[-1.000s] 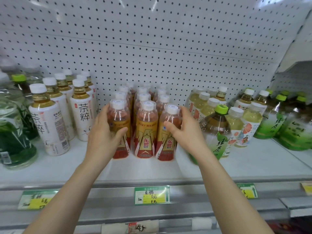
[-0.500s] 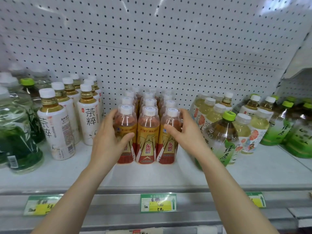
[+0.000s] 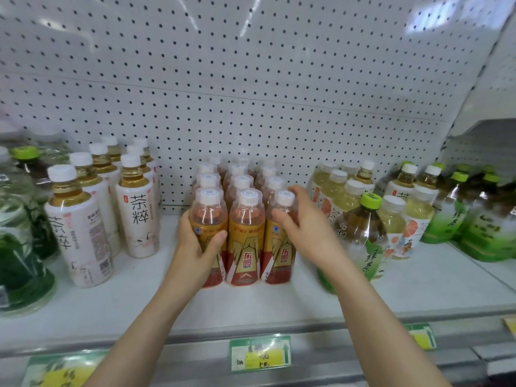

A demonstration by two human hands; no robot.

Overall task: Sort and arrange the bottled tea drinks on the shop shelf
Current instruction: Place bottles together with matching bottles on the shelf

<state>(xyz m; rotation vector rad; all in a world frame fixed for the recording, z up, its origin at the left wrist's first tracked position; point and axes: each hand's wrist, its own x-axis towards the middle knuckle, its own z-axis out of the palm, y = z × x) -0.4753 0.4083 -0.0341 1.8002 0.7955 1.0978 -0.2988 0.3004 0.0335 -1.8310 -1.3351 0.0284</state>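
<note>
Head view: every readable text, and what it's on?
"茶粹": white bottles
"东鹏 特饮": orange bottles
"绿茶": green-cap bottle
"500": middle tag; its handwriting is blurred
Left tag, right tag, bottles' small print: too blurred to read

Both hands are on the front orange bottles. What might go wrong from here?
1. The right hand grips the right orange bottle with its forearm close beside the green-capped bottle; swinging outward may topple it.
2. The left hand grips the left orange bottle; the rows behind are tightly packed, so pushing could tip them.
</note>
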